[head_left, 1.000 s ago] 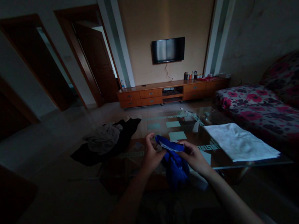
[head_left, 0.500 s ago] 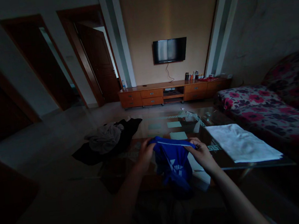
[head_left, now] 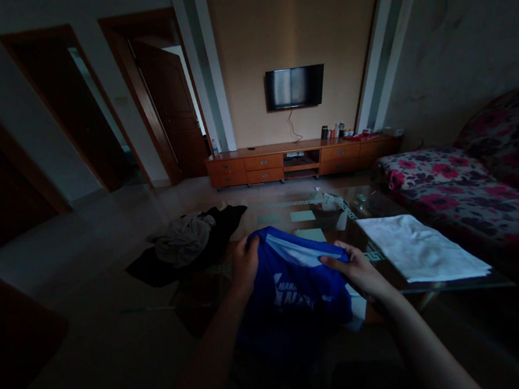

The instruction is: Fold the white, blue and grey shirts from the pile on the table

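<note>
On the left end of the table (head_left: 374, 207) lies a black cloth (head_left: 151, 269), and a grey cloth (head_left: 185, 239) is heaped loosely on top of it. Both are well apart from the hands.

To the right of this heap, over the near side of the table, is the left hand (head_left: 246, 264). It pinches the upper left corner of the blue cloth (head_left: 296, 277), with the thumb on the side towards the person.

The blue cloth hangs between the two hands, in front of the table's middle. Its upper part is spread, with a pale strip along it, and white print shows below. The lower part falls into darkness, so I cannot tell how its bottom edge lies.

Next comes the right hand (head_left: 360, 270), also over the table's near side. It grasps the upper right corner, thumb in front and fingers behind, a little lower than the left hand.

For this spreading, I think it is good to hold both corners at equal height, since now the upper edge slopes down to the right. A light, even pull to the sides should straighten the edge; if one pulls too strongly, the thin-looking fabric could slip or stretch. A gentle shake may help the lower folds to fall.

On the right end of the table a white cloth (head_left: 423, 248) lies flat, and beyond that end stands the flowered sofa (head_left: 473, 197).
</note>
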Action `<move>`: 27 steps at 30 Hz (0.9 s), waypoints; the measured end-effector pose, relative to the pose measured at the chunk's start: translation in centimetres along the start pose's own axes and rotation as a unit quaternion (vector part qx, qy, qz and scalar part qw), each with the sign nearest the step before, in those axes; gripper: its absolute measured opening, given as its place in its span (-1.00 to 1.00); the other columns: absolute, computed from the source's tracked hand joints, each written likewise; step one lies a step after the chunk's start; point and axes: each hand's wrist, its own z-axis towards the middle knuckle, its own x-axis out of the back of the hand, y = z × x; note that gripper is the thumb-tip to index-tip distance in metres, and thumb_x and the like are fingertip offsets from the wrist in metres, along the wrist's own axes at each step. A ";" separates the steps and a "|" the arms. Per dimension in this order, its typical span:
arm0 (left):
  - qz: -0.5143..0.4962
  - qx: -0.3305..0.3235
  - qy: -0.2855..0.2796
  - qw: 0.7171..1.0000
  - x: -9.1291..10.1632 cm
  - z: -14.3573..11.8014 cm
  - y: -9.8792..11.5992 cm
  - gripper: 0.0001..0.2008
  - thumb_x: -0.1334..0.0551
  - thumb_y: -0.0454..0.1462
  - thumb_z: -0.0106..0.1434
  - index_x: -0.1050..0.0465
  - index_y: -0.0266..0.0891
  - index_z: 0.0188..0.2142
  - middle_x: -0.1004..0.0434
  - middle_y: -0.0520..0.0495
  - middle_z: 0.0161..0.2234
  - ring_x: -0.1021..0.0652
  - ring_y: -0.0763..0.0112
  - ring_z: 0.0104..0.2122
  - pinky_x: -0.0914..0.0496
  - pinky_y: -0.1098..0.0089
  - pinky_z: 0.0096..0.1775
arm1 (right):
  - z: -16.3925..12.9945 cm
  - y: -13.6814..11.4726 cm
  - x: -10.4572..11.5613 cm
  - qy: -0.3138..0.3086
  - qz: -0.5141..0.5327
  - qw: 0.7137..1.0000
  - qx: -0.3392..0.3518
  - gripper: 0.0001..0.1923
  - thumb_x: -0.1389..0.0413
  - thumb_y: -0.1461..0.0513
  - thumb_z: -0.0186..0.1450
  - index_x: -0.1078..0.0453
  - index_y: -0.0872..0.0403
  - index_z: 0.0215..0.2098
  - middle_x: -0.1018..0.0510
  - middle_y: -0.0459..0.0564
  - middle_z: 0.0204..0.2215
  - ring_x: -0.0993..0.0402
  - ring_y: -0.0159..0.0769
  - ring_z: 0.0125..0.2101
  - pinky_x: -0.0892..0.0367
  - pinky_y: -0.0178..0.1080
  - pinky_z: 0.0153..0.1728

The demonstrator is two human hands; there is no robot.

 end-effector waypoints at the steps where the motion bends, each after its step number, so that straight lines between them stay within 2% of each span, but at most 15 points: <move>1: 0.026 -0.017 -0.001 1.000 0.2 0.1 0.0 -0.67 -0.20 -0.04 0.26 -0.57 -0.24 -0.24 -0.62 -0.04 -0.31 -0.56 0.26 -0.26 -0.39 0.37 -0.18 | 0.1 0.1 0.2 0.011 0.000 1.000 0.005 -0.50 -0.39 -0.08 0.08 -0.24 0.02 -0.43 -0.37 -0.20 -0.55 -0.25 -0.45 -0.55 -0.20 -0.37 -0.53; 5: 0.165 -0.077 -0.018 0.983 1.3 0.6 -0.2 -0.65 -0.19 -0.02 0.26 -0.55 -0.23 -0.41 -0.51 0.00 -0.48 -0.49 0.31 -0.39 -0.32 0.41 -0.30 | 0.8 0.8 1.7 0.031 -0.055 0.998 0.023 -0.49 -0.38 -0.13 0.05 -0.29 0.03 -0.45 -0.38 -0.19 -0.56 -0.26 -0.43 -0.55 -0.20 -0.35 -0.54; 8: 0.247 -0.091 -0.028 0.964 2.4 0.8 0.3 -0.60 -0.23 0.03 0.23 -0.52 -0.23 -0.51 -0.45 0.02 -0.56 -0.45 0.35 -0.48 -0.26 0.42 -0.37 | 1.1 1.0 2.9 0.015 -0.116 0.992 0.045 -0.50 -0.35 -0.15 0.08 -0.36 0.07 -0.47 -0.39 -0.18 -0.57 -0.28 -0.41 -0.53 -0.22 -0.35 -0.51; 11: 0.282 -0.097 -0.072 0.952 3.7 1.1 1.6 -0.56 -0.26 0.06 0.21 -0.50 -0.23 -0.58 -0.44 0.03 -0.61 -0.43 0.38 -0.53 -0.21 0.44 -0.42 | 0.7 0.4 3.6 -0.016 -0.109 0.994 0.018 -0.54 -0.27 -0.14 0.18 -0.44 0.09 -0.37 -0.45 -0.15 -0.52 -0.32 -0.41 -0.51 -0.26 -0.34 -0.49; 12: 0.285 -0.096 -0.105 0.948 4.2 1.1 2.2 -0.55 -0.26 0.06 0.20 -0.49 -0.23 -0.60 -0.44 0.03 -0.61 -0.43 0.38 -0.53 -0.19 0.44 -0.44 | 0.4 0.0 3.8 -0.030 -0.103 0.994 0.003 -0.55 -0.26 -0.13 0.20 -0.46 0.09 -0.32 -0.48 -0.13 -0.49 -0.34 -0.39 -0.51 -0.29 -0.34 -0.48; 14: 0.284 -0.084 -0.210 0.932 5.5 1.2 3.5 -0.56 -0.31 0.07 0.15 -0.50 -0.23 -0.60 -0.46 0.03 -0.61 -0.44 0.38 -0.54 -0.19 0.45 -0.45 | -0.2 -0.9 4.2 -0.073 -0.103 0.992 -0.022 -0.56 -0.28 -0.09 0.19 -0.52 0.10 -0.23 -0.56 -0.08 -0.43 -0.41 -0.35 -0.47 -0.36 -0.30 -0.43; 17: 0.297 -0.051 -0.383 0.874 7.7 0.8 5.0 -0.66 -0.47 0.00 -0.08 -0.54 -0.21 -0.56 -0.52 0.06 -0.56 -0.47 0.36 -0.54 -0.21 0.46 -0.48 | -1.5 -1.7 5.1 -0.177 -0.137 0.974 -0.047 -0.58 -0.39 0.01 0.05 -0.59 0.07 -0.20 -0.63 -0.04 -0.34 -0.50 -0.26 -0.37 -0.44 -0.24 -0.33; 19: 0.315 -0.044 -0.443 0.839 9.1 0.3 5.6 -0.73 -0.51 -0.12 -0.19 -0.56 -0.16 -0.53 -0.54 0.08 -0.54 -0.49 0.34 -0.53 -0.22 0.46 -0.48 | -2.4 -1.7 5.8 -0.218 -0.168 0.960 -0.057 -0.59 -0.45 0.10 -0.06 -0.62 0.05 -0.25 -0.65 -0.05 -0.33 -0.52 -0.22 -0.35 -0.46 -0.22 -0.31; 20: 0.325 -0.049 -0.449 0.831 9.8 0.0 5.7 -0.78 -0.50 -0.17 -0.18 -0.55 -0.14 -0.53 -0.54 0.08 -0.54 -0.49 0.33 -0.52 -0.23 0.46 -0.46 | -2.9 -1.6 6.2 -0.223 -0.191 0.954 -0.061 -0.61 -0.46 0.13 -0.11 -0.63 0.05 -0.30 -0.65 -0.05 -0.36 -0.52 -0.22 -0.37 -0.46 -0.22 -0.33; 22: 0.357 -0.065 -0.424 0.830 10.7 -0.5 6.2 -0.88 -0.43 -0.26 -0.10 -0.54 -0.11 -0.52 -0.55 0.07 -0.52 -0.52 0.31 -0.47 -0.25 0.45 -0.41 | -3.5 -1.4 6.7 -0.207 -0.244 0.945 -0.071 -0.70 -0.44 0.18 -0.13 -0.63 0.06 -0.40 -0.63 -0.07 -0.45 -0.47 -0.27 -0.46 -0.40 -0.27 -0.44; 25: 0.432 -0.091 -0.328 0.835 11.4 -1.1 7.6 -0.91 -0.33 -0.31 0.02 -0.55 -0.08 -0.42 -0.59 0.01 -0.42 -0.56 0.24 -0.35 -0.25 0.41 -0.32 | -3.9 -1.9 7.3 -0.182 -0.323 0.927 -0.062 -0.86 -0.35 0.20 -0.09 -0.57 0.08 -0.55 -0.53 -0.12 -0.61 -0.32 -0.37 -0.58 -0.24 -0.35 -0.56; 27: 0.472 -0.115 -0.281 0.828 11.6 -1.4 9.0 -0.85 -0.29 -0.30 0.08 -0.56 -0.07 -0.32 -0.62 -0.03 -0.32 -0.58 0.19 -0.26 -0.25 0.39 -0.28 | -3.7 -3.1 7.6 -0.164 -0.363 0.917 -0.023 -0.88 -0.29 0.19 -0.04 -0.52 0.08 -0.63 -0.48 -0.12 -0.67 -0.26 -0.39 -0.61 -0.18 -0.35 -0.57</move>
